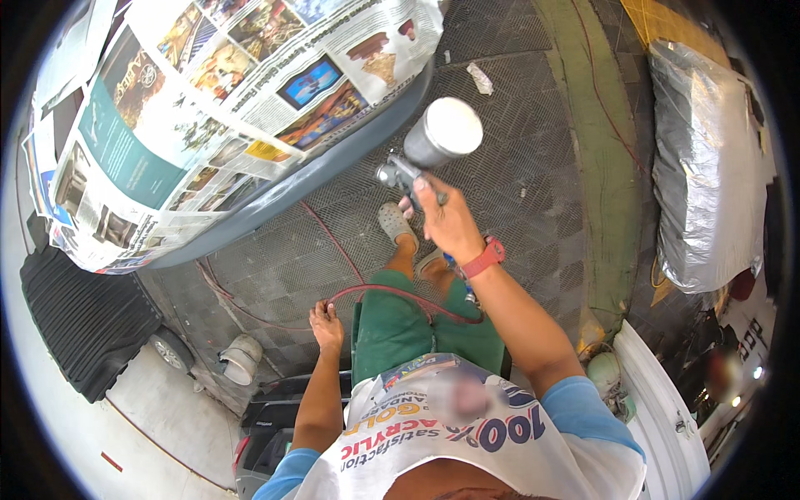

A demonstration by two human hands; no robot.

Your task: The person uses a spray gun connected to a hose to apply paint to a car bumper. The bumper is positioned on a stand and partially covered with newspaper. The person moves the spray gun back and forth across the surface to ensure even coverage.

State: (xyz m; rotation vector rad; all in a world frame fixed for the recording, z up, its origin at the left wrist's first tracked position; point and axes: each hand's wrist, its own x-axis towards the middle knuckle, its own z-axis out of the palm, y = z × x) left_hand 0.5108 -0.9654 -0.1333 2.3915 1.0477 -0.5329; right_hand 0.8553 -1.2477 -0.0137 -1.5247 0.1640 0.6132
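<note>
My right hand [446,218] is wrapped round the handle of a spray gun [403,173], whose large pale cup [443,133] sits on top. The gun's front end points left, toward a grey curved panel [333,173] that looks like a car bumper. A gap of dark floor shows between gun and panel. Newspaper sheets [242,92] cover most of the surface above that panel's edge. Lower down, my left hand [327,327] pinches a red air hose [392,289], which loops across my green shorts toward the right forearm.
Dark patterned matting [517,192] covers the floor, with a green strip [583,167] along the right. A silver-wrapped bulky object [700,167] stands far right. A whitish bucket [242,358] is at lower left, near a black ribbed mat [83,308]. More hose [317,221] trails across the floor.
</note>
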